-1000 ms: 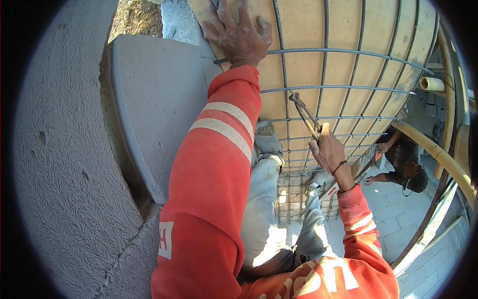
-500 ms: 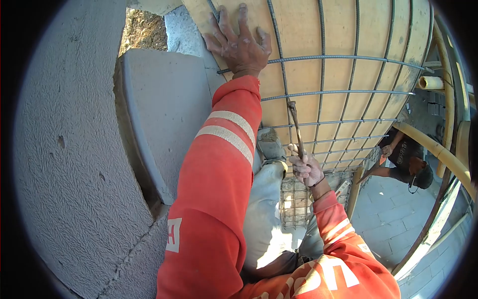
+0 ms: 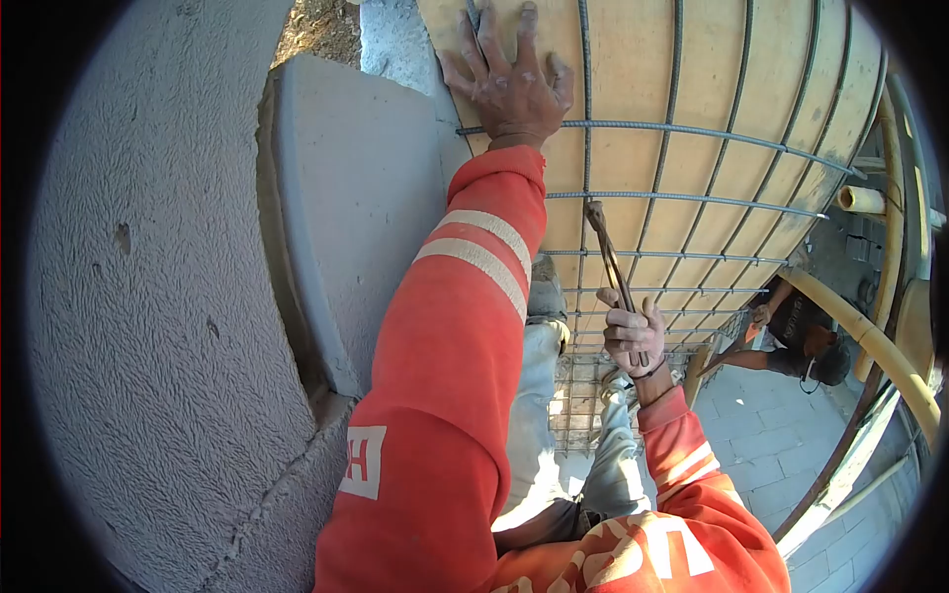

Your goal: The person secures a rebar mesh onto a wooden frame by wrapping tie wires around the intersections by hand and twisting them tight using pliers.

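My left hand [image 3: 519, 94] lies with fingers spread against the wooden panel [image 3: 633, 64], over the end of the rebar grid. In my right hand [image 3: 635, 336] is a pair of metal pliers [image 3: 608, 247], its fingers wrapped round the handles. The pliers point up and slightly left, their jaws close to a crossing of the steel bars [image 3: 682, 198]. Whether the jaws touch a bar or a tie wire, I cannot tell.
A rough grey wall [image 3: 158, 257] fills the left side, with a smooth concrete block [image 3: 356, 168] beside it. Bamboo poles [image 3: 870, 326] curve along the right. Another person [image 3: 806, 336] in dark clothing is lower down at the right, above a paved floor [image 3: 761, 425].
The view has shifted, so the panel and wall appear further right and higher. My right hand's grip on the pliers has altered, with the handles now closer together. My left hand stays on the panel.
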Demonstrator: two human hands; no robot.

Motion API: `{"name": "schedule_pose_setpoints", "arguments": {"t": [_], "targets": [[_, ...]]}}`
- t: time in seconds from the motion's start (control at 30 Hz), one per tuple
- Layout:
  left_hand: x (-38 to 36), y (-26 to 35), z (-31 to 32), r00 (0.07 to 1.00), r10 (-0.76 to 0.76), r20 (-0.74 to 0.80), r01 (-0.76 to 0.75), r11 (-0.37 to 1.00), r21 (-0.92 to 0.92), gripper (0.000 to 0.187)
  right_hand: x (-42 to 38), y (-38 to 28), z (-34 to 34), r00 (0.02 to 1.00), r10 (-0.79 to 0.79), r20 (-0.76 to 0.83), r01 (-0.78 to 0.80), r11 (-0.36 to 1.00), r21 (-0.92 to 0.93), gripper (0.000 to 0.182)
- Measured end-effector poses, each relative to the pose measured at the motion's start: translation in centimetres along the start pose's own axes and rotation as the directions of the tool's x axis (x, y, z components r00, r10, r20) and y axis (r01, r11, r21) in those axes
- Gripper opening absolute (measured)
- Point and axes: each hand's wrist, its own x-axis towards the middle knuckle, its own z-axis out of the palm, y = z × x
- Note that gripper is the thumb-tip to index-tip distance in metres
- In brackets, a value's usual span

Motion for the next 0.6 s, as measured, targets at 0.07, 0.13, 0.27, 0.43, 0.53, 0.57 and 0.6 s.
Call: {"name": "schedule_pose_setpoints", "arguments": {"t": [0.07,0.13,0.27,0.43,0.53,0.57,0.6], "targets": [[0.1,-0.1,0.1,1.0,-0.016,-0.003,0.016,1.0,0.02,0.065,0.5,0.2,-0.6,0.999,0.003,-0.033,-0.009,0.98,-0.198,0.033],[-0.1,-0.3,0.2,1.0,-0.011,0.014,0.011,1.0,0.026,0.065,1.0,0.6,-1.5,0.997,0.018,-0.076,-0.046,0.922,-0.385,0.032],[-0.3,-0.7,0.3,1.0,0.004,0.02,-0.004,1.0,0.008,0.067,2.5,2.1,-4.1,0.768,-0.638,0.052,-0.146,-0.253,-0.956,0.037],[0.0,0.0,0.1,0.999,0.01,0.046,-0.013,0.998,0.062,0.069,3.0,3.7,-2.0,0.502,-0.849,0.165,-0.211,-0.305,-0.929,0.035],[-0.1,0.0,-0.1,0.999,0.014,0.052,-0.016,0.999,0.04,0.069,3.3,4.6,-1.3,0.538,-0.816,0.211,-0.363,-0.45,-0.816,0.042],[-0.1,-0.1,0.0,0.998,0.017,0.054,-0.019,0.999,0.038,0.069,3.7,4.9,-1.2,0.536,-0.818,0.209,-0.365,-0.447,-0.817,0.042],[-0.2,-0.1,0.0,0.999,0.032,0.031,-0.033,0.999,0.035,0.069,4.1,5.3,-1.2,0.484,-0.832,0.272,-0.355,-0.471,-0.808,0.041]]}}
